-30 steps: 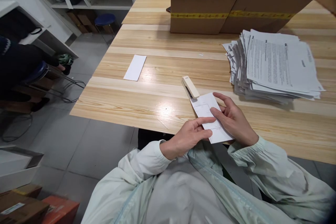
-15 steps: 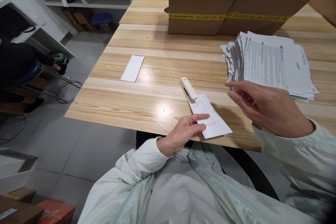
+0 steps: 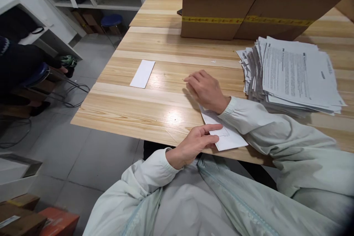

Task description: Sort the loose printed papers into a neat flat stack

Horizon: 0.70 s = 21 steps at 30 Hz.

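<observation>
A folded white slip point(image 3: 225, 136) lies at the near edge of the wooden surface point(image 3: 132, 110), one end tucked under the right wrist. The left hand point(image 3: 195, 143) rests on the slip's near corner, forefinger stretched flat across the paper, the other fingers curled loosely — it pins the slip and grips nothing. The right hand point(image 3: 206, 90) reaches across the body to the far end of the slip, palm down, fingers bent and close together over the spot; what lies under it is hidden, so I cannot tell whether it is grasping anything.

To the right sits a thick, fanned stack of printed sheets point(image 3: 293, 73), well apart from both hands. Behind it stand closed cardboard boxes point(image 3: 221, 11) sealed with yellow tape — their contents do not show. A second white slip point(image 3: 142, 73) lies alone to the left.
</observation>
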Tool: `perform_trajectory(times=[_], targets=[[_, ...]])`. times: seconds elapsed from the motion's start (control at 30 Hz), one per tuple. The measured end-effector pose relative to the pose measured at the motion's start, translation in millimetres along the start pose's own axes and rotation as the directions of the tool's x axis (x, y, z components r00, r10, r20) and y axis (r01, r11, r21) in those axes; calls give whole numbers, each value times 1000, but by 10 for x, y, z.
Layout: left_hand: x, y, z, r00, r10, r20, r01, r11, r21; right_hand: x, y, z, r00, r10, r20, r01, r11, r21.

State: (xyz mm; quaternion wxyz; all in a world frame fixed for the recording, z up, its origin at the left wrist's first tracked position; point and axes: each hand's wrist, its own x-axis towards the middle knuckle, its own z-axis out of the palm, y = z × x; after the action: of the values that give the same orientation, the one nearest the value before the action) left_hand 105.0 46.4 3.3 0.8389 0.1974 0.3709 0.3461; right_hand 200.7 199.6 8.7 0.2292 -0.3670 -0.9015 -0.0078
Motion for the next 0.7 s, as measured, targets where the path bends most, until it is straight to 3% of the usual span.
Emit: perform_trajectory(times=[0.13, 0.23, 0.33, 0.4, 0.5, 0.53, 0.57, 0.6, 0.67, 0.7], targets=[[27, 37, 14, 1000, -1, -1, 1, 1000, -8, -42, -52, 106, 999, 11, 49, -7, 997, -75], [55, 42, 51, 999, 9, -44, -9, 1000, 0, -18, -55, 41, 999, 33, 8, -33, 999, -29], [-48, 9, 91, 997, 3, -75, 2, 998, 63, -7, -24, -232, 988, 109, -111, -103, 993, 57], [-235, -9, 86, 999, 25, -31, -19, 982, 190, -96, -18, -509, 968, 180, -178, -156, 978, 139], [-586, 97, -54, 972, 229, 60, -233, 882, 410, -480, -74, -868, 924, 288, -254, -232, 946, 228], [-677, 196, -152, 926, 374, 50, -353, 810, 468, -669, -109, -923, 906, 328, -268, -269, 934, 234], [-737, 334, -278, 841, 541, 21, -466, 703, 538, -874, -146, -935, 883, 384, -270, -324, 915, 241], [-762, 505, -428, 717, 697, -21, -542, 576, 612, -1086, -185, -903, 863, 435, -257, -375, 893, 249], [-711, 915, -777, 519, 854, -30, -562, 368, 741, -1482, -252, -733, 850, 481, -217, -429, 869, 244], [-646, 1130, -954, 449, 893, -18, -535, 285, 795, -1647, -278, -618, 856, 466, -222, -424, 880, 213]])
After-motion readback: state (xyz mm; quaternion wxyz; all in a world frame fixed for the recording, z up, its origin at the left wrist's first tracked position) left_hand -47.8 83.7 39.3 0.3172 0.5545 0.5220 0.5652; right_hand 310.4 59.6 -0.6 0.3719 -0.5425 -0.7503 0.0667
